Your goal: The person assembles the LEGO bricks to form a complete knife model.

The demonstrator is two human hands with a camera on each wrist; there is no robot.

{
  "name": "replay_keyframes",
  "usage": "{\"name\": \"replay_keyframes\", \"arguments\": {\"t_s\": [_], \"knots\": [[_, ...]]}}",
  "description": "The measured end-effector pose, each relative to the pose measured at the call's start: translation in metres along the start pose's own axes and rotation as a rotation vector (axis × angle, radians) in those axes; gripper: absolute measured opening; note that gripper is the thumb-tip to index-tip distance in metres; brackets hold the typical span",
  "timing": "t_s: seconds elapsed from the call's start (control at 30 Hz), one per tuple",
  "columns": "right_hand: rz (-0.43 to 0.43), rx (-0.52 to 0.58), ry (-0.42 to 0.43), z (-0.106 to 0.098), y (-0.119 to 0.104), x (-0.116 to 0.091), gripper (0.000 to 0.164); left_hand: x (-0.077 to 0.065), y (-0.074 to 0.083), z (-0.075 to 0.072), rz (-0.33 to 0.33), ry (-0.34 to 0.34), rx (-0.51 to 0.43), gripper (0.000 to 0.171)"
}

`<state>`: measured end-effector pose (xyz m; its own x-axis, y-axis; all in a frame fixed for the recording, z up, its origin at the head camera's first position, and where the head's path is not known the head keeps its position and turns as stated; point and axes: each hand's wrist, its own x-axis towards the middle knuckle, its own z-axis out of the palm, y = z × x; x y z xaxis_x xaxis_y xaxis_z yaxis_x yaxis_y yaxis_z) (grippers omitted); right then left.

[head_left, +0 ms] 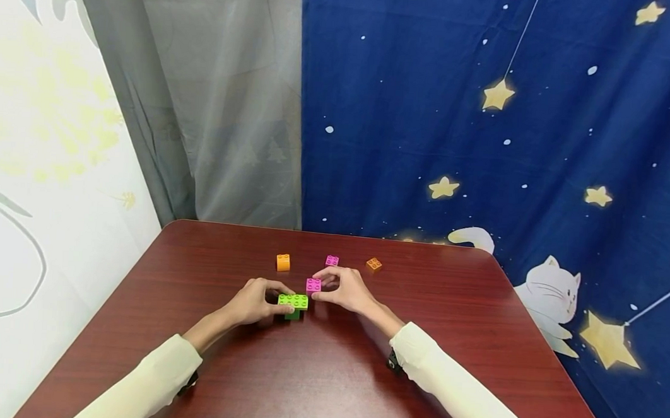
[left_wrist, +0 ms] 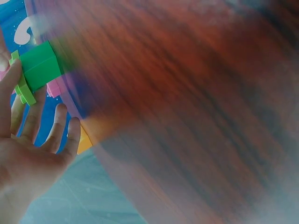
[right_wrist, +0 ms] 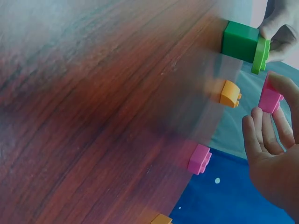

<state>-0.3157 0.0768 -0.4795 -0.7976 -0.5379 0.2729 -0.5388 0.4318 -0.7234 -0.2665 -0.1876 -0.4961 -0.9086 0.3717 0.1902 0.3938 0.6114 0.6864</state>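
My left hand (head_left: 255, 302) pinches a light green flat building brick (head_left: 293, 301) between thumb and fingers. Under that brick sits a darker green block (right_wrist: 239, 41), joined to its underside and standing on the table in the right wrist view. Just to the right, my right hand (head_left: 346, 290) pinches a pink brick (head_left: 313, 286) by its sides, studs up. In the right wrist view this pink brick (right_wrist: 269, 97) is raised off the table, close beside the light green brick (right_wrist: 261, 55). The other fingers of both hands are spread loosely.
Behind the hands, on the dark red wooden table (head_left: 326, 373), stand an orange rounded brick (head_left: 283, 263), a second pink brick (head_left: 332, 260) and a flat orange brick (head_left: 374, 264). Grey and blue starry curtains (head_left: 396, 124) hang past the far edge.
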Motion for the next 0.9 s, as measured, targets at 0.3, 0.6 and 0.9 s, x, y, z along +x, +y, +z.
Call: {"name": "replay_keyframes", "arguments": {"t_s": [0.3, 0.6, 0.9], "knots": [[-0.034, 0.037, -0.021, 0.010, -0.014, 0.002, 0.036, -0.001, 0.000, -0.001, 0.017, 0.005, 0.000, 0.031], [-0.101, 0.086, -0.066, 0.028, -0.021, 0.003, 0.036, -0.001, 0.000, -0.001, 0.012, -0.006, 0.003, 0.037], [-0.112, 0.079, -0.064, 0.032, -0.022, 0.000, 0.035, 0.001, -0.002, -0.002, 0.020, -0.014, -0.013, 0.040]]}}
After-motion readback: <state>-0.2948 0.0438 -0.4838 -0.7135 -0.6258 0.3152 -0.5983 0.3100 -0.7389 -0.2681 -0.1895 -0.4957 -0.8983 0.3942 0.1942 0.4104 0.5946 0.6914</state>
